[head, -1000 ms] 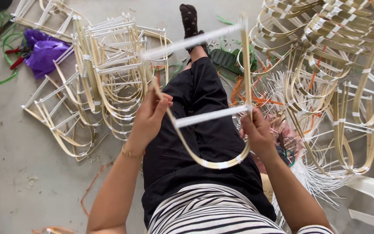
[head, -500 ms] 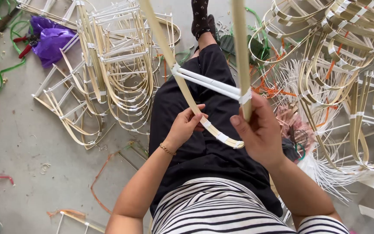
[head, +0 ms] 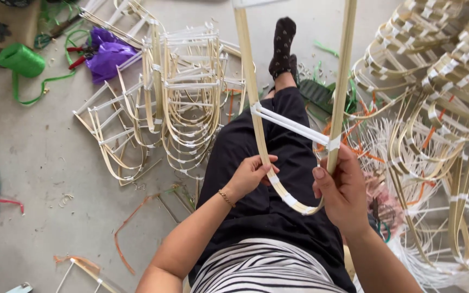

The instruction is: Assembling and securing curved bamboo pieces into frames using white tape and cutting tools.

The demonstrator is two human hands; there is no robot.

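Right hand (head: 343, 190) is clenched around the right upright of a pale U-shaped bent bamboo frame with white taped crossbars (head: 291, 123), gripping just below the lower crossbar joint. Left hand (head: 251, 174) pinches the frame's left limb where the curve begins, fingers closed on the strip. The frame stands upright over the person's lap, above black trousers (head: 267, 163), its curved bottom lowest. Stacked finished frames (head: 185, 103) lie on the grey concrete floor (head: 33, 157) to the left, with a green twine spool (head: 21, 59) and a purple plastic bag (head: 109, 53) farther off.
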